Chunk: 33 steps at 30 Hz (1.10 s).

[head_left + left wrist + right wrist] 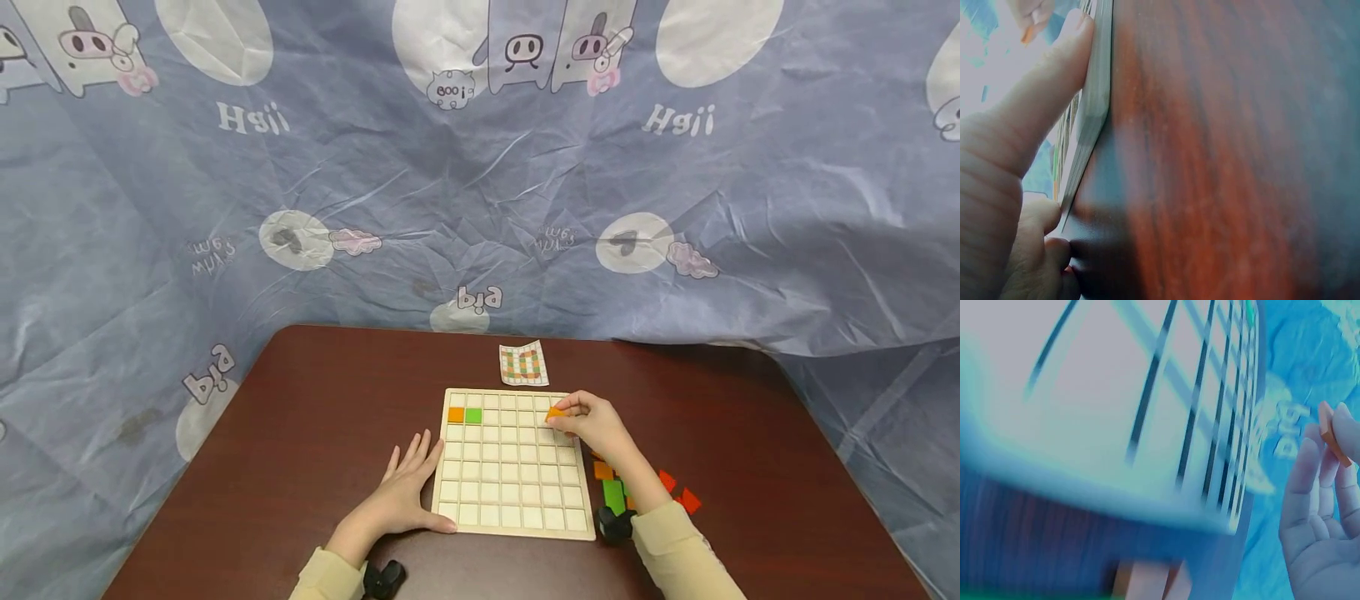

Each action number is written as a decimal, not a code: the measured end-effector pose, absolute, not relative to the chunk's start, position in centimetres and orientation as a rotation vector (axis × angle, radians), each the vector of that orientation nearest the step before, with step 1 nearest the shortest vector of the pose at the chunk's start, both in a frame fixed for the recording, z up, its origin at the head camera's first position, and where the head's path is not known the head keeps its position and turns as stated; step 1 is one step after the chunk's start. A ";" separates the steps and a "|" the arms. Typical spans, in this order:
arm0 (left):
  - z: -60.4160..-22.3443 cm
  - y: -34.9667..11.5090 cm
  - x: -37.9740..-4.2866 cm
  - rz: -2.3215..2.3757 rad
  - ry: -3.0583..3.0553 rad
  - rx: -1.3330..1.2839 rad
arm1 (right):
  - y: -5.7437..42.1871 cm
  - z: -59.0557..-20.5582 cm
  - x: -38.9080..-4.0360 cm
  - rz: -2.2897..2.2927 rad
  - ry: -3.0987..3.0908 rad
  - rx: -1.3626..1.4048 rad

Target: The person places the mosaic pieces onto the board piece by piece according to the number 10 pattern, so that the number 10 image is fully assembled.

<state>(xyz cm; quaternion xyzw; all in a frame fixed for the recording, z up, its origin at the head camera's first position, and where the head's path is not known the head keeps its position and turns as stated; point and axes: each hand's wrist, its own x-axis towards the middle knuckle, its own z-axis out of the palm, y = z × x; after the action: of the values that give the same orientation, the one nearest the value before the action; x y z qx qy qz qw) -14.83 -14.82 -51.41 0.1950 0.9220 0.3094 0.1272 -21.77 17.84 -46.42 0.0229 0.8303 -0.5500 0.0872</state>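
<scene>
Right hand [597,423] pinches orange tile [554,412] near far-right corner of board [510,472]; left hand [405,492], fingers spread, touches its left edge. Tile could slip from fingertip pinch; left-hand nudge might skew board.

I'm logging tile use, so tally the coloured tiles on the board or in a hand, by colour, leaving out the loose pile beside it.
Orange: 2 (a placed orange tile on the board, a held orange tile in the right hand)
Green: 1 (a green tile on the board)
Total: 3
</scene>
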 end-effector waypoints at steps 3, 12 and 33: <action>-51.5 -14.7 -14.6 0.896 2.668 0.565 | 16.0 -46.6 -21.6 -1.698 2.409 0.056; -51.7 -14.7 -14.8 0.893 2.687 0.571 | 11.4 -47.2 -22.0 -1.735 2.352 0.019; -51.3 -14.7 -14.8 0.905 2.683 0.567 | 6.7 -48.0 -22.5 -1.395 2.633 -0.123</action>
<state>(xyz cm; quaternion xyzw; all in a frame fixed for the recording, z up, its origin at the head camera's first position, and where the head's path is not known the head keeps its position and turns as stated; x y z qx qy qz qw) -14.81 -14.72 -51.32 0.1949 0.9216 0.3109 0.1267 -22.48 6.67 -48.04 -0.0410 0.8801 -0.4662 0.0795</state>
